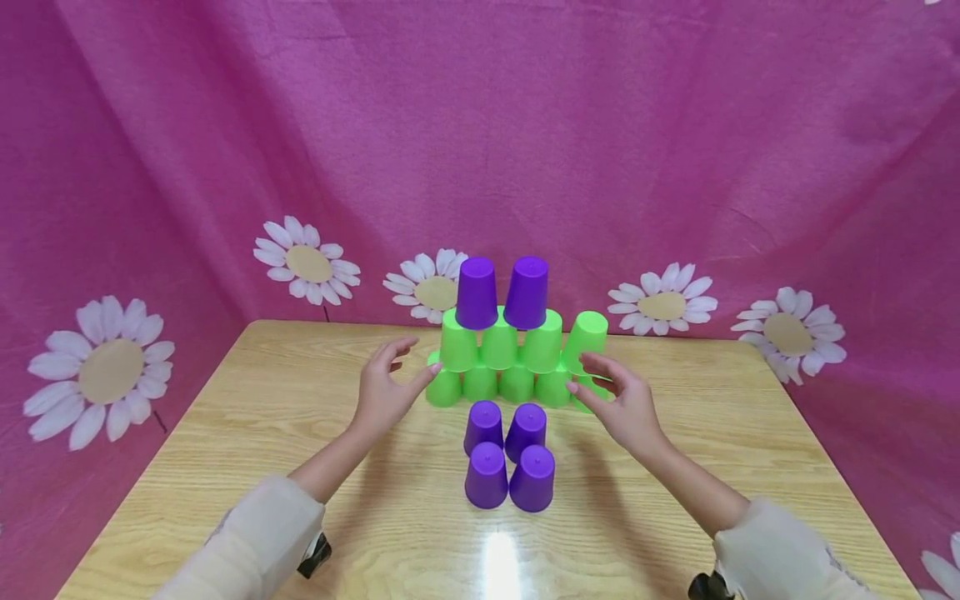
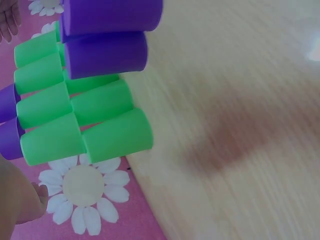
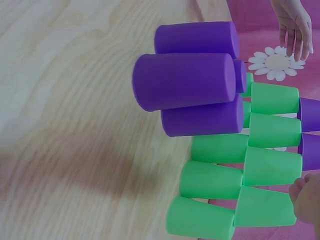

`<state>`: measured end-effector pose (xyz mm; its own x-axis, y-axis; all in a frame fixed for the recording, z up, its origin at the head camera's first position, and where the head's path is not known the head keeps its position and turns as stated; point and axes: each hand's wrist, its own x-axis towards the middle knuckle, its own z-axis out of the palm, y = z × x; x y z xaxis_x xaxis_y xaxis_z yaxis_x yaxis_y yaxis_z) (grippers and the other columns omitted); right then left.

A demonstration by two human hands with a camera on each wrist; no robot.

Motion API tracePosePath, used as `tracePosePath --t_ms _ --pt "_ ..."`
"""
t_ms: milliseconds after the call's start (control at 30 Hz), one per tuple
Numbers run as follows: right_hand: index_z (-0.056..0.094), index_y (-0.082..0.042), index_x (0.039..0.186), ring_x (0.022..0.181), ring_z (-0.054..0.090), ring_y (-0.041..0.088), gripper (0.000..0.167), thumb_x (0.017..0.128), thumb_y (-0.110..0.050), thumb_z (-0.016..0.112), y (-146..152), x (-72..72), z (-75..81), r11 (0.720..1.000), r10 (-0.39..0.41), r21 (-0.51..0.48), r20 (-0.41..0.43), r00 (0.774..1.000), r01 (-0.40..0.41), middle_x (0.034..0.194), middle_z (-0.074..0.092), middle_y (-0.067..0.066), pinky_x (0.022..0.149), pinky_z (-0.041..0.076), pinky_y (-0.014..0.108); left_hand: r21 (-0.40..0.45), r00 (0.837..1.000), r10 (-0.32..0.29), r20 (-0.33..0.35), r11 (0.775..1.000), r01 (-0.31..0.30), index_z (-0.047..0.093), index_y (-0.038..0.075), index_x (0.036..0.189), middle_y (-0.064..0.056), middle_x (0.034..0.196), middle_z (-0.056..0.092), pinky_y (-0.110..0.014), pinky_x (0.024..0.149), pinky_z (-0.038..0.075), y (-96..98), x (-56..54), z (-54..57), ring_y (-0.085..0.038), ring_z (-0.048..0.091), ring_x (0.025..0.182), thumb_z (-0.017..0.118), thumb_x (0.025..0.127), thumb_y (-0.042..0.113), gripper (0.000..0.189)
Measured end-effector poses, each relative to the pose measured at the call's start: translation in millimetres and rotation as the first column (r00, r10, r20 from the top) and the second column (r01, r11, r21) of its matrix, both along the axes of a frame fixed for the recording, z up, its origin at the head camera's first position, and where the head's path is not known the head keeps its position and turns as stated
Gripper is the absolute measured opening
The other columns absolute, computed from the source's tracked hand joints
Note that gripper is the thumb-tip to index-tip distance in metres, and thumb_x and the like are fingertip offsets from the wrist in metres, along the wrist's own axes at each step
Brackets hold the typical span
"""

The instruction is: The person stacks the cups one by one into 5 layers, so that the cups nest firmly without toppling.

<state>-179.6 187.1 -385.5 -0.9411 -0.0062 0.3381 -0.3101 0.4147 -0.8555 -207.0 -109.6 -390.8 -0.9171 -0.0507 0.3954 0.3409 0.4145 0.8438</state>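
Green cups (image 1: 517, 385), mouths down, form a bottom row with a second green row (image 1: 498, 343) on it. Two purple cups (image 1: 477, 292) stand on the second row, left of its right end cup (image 1: 587, 337). My left hand (image 1: 388, 387) is held beside the stack's left end, thumb and fingers apart, nothing between them. At the right end, my right hand (image 1: 618, 404) has its fingers spread near the green cups, fingertips overlapping them. In the right wrist view, its fingertips (image 3: 298, 189) are close by the upper end cup (image 3: 265, 206).
Several more purple cups (image 1: 532, 479) stand mouth down in a cluster before the green stack, between my forearms. They rest on a light wooden table (image 1: 247, 433). Behind it hangs a pink cloth (image 1: 480, 150) with printed white daisies (image 1: 662, 300).
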Motion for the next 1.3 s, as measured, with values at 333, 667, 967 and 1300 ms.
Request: tracePosePath --t_ms 333,667,967,1300 --pt "0.056 0.009 0.118 0.1 0.05 -0.013 0.043 0.078 0.0 0.07 0.6 15.8 -15.8 0.997 0.072 0.008 -0.028 0.997 -0.072 0.117 0.062 0.023 0.091 0.048 0.015 -0.054 0.999 -0.049 0.016 0.997 0.05 0.058 -0.005 0.115 -0.018 0.114 0.061 -0.047 0.09 0.049 3.1 20.3 -22.4 -0.032 0.055 0.11 0.076 0.075 0.012 0.047" --pt "0.056 0.008 0.118 0.108 0.055 0.003 0.044 0.078 -0.001 0.07 -0.2 28.8 -31.9 0.995 0.101 0.017 -0.002 0.995 -0.101 0.119 0.061 0.021 0.093 0.049 0.023 -0.014 0.989 -0.122 0.087 0.992 0.123 0.058 -0.002 0.117 -0.016 0.116 0.061 -0.047 0.091 0.048 12.7 38.6 -39.2 -0.033 0.055 0.108 0.075 0.076 0.013 0.047" --pt "0.057 0.007 0.118 0.109 0.057 0.014 0.048 0.075 -0.006 0.074 -5.0 39.8 -52.3 0.987 0.159 0.027 0.053 0.986 -0.161 0.119 0.061 0.021 0.094 0.049 0.024 0.016 0.97 -0.204 0.132 0.979 0.204 0.059 0.0 0.116 -0.015 0.116 0.061 -0.048 0.09 0.048 24.8 54.3 -60.9 -0.033 0.056 0.107 0.076 0.076 0.016 0.046" --pt "0.056 0.007 0.119 0.112 0.056 0.025 0.053 0.073 -0.01 0.077 -10.8 43.2 -74.0 0.978 0.205 0.007 0.149 0.967 -0.208 0.12 0.06 0.022 0.097 0.048 0.032 0.081 0.942 -0.275 0.193 0.961 0.264 0.059 0.004 0.117 -0.012 0.114 0.062 -0.047 0.091 0.046 37.8 65.2 -77.6 -0.032 0.055 0.106 0.077 0.074 0.016 0.048"
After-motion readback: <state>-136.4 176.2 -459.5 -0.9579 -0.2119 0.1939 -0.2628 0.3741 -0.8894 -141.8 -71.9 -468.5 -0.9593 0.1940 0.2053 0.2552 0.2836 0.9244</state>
